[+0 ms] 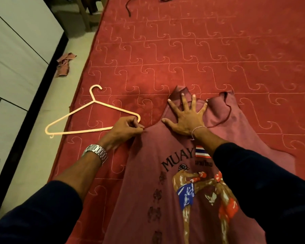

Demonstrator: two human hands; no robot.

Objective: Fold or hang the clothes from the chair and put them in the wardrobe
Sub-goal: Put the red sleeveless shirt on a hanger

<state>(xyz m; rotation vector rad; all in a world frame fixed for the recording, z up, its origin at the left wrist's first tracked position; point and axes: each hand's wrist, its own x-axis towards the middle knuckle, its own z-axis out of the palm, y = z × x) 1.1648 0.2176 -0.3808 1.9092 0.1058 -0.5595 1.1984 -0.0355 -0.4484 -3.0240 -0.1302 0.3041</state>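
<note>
Tank top's (148,191) hem past the bottom edge; dark cord (128,7) cropped at top.

Dark navy sleeves (264,182) — steel link watch (95,153) left, thin silver bracelet (195,130) right.

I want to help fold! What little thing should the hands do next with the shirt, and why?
Probably fold the edge inward. The left hand pinches the left edge of the maroon sleeveless shirt with the boxing print, while the right hand presses flat near its neckline on the red quilted bedcover. The cream plastic hanger lies unused.
</note>
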